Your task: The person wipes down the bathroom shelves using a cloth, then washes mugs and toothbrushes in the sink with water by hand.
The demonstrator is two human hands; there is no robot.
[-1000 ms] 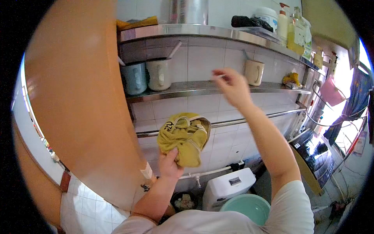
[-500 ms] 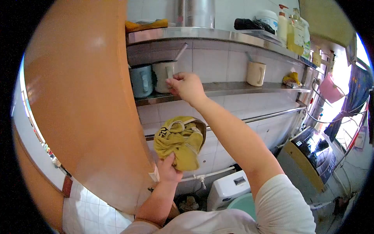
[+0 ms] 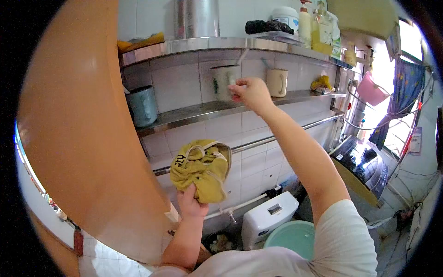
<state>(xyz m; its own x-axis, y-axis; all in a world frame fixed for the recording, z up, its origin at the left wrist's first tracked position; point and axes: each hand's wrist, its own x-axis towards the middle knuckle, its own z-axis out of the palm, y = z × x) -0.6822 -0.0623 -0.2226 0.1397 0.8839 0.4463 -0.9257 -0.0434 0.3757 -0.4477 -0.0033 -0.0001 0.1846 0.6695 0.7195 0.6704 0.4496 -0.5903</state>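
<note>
Two shelves run along the wall, the upper shelf (image 3: 189,45) right over the lower shelf (image 3: 180,115). Down there, one mug (image 3: 142,107) sits towards the left and another mug (image 3: 281,83) farther right, with a third mug (image 3: 224,83) between them in the right hand (image 3: 254,96). Up top, bottles (image 3: 322,34) stand right of a tub (image 3: 286,19). A rail (image 3: 318,123) runs beneath both, and the basin (image 3: 295,237) lies right of the cistern (image 3: 269,217).

We see pale glossy wall tiles (image 3: 177,87) behind two brushed-metal shelves (image 3: 194,112), a tall orange-brown door panel (image 3: 78,115) at left, white floor tiles (image 3: 104,261), and daylight glaring through a window with a dark patterned curtain (image 3: 400,92).
</note>
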